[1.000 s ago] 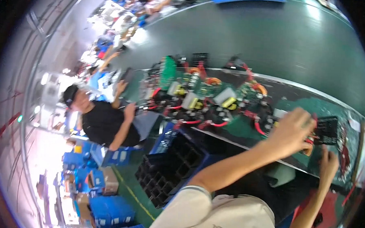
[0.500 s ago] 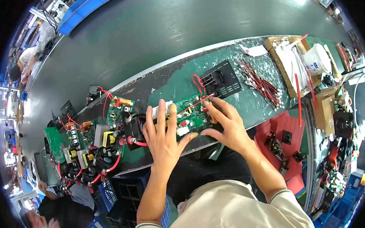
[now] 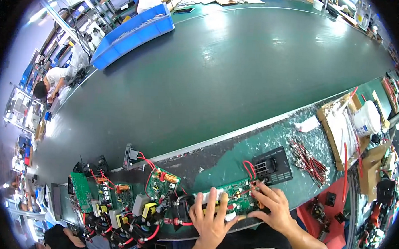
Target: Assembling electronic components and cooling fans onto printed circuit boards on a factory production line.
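Note:
A green circuit board (image 3: 236,188) packed with components lies on the near bench in front of me. My left hand (image 3: 213,216) rests over its left part, fingers spread and stretched across it, thumb by the near edge. At the board's right end, my right hand (image 3: 273,210) grips it between a thumb at the near side and fingertips by a red wire. Red wires (image 3: 249,167) run from the board to a black panel with a fan (image 3: 275,165). A black round component with a thick red lead (image 3: 182,208) sits left of my left hand.
More wired circuit boards (image 3: 163,185) line the bench to the left. Red-black cables (image 3: 309,162), a cardboard tray (image 3: 331,126) and a white bucket (image 3: 366,117) are at right, above a red bin (image 3: 335,228). A blue crate (image 3: 132,35) stands on the dark green surface beyond; people work farther off.
My view has tilted up, so the bench sits lower and more of the far surface and another person show. Both hands keep nearly the same place on the board.

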`<state>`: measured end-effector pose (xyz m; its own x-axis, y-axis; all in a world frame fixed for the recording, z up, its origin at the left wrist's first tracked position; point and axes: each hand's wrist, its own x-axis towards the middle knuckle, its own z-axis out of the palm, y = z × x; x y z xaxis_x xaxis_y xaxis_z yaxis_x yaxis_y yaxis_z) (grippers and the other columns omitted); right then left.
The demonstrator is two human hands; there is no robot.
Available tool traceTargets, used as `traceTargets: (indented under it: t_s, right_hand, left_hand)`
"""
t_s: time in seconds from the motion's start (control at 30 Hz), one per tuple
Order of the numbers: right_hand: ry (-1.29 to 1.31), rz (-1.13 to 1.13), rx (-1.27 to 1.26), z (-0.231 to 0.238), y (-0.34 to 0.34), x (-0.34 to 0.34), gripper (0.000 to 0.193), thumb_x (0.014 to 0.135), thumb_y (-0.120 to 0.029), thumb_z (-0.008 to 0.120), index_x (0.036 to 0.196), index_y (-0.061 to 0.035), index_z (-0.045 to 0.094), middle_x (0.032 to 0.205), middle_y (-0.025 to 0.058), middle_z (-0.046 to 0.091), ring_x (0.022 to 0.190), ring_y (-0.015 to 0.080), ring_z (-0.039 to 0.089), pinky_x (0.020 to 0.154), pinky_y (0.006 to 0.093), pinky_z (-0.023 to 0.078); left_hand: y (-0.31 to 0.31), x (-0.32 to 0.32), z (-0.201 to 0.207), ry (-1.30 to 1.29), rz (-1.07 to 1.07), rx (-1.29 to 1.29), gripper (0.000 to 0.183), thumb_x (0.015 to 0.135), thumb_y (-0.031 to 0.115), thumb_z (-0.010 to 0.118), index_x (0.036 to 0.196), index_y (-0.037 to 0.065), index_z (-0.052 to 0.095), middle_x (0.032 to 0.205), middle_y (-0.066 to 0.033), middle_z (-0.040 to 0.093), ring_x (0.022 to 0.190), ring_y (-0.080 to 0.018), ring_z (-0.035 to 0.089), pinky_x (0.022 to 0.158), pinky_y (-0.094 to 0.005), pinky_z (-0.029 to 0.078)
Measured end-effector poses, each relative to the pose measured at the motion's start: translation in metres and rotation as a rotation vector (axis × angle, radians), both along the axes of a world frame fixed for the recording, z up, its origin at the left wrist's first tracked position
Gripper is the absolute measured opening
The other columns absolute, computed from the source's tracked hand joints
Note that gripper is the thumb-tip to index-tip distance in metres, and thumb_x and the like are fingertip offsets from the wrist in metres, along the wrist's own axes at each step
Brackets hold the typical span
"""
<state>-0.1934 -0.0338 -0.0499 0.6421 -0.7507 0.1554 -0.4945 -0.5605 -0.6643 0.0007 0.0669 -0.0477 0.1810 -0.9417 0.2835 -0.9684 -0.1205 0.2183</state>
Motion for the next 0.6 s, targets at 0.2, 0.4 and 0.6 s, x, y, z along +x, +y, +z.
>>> traceTargets:
  t_s: [0.2,0.4,0.6]
  right_hand:
    - [0.006,-0.054,-0.021,-0.005,-0.001,0.011,0.059,0.065,-0.034,0.083,0.117,-0.0103,0.068,0.133,0.0095,0.058,0.094,0.0266,0.059,0.079,0.0379,0.046]
    - [-0.081,-0.083,-0.065,-0.009,-0.003,0.004,0.055,0.069,-0.034,0.08,0.118,-0.0113,0.068,0.133,0.0079,0.059,0.082,0.0244,0.061,0.076,0.0363,0.047]
    - [-0.472,-0.026,0.043,-0.011,0.001,-0.026,0.054,0.086,-0.028,0.072,0.132,-0.0059,0.055,0.125,0.0117,0.062,0.104,0.0224,0.061,0.089,0.0372,0.049]
  left_hand:
    - [-0.001,0.003,-0.007,-0.02,0.017,0.008,0.059,0.084,0.06,0.062,0.124,0.016,0.065,0.14,-0.0098,0.051,0.126,-0.0385,0.042,0.093,-0.0498,0.035]
    - [-0.008,-0.003,-0.006,-0.045,0.004,0.013,0.082,0.082,0.072,0.054,0.13,0.006,0.058,0.144,-0.0172,0.047,0.132,-0.0471,0.037,0.104,-0.0582,0.03]
    - [-0.005,-0.003,-0.01,-0.071,-0.008,-0.045,0.084,0.081,0.065,0.063,0.139,0.006,0.05,0.148,-0.0184,0.041,0.136,-0.0458,0.034,0.108,-0.0572,0.028]
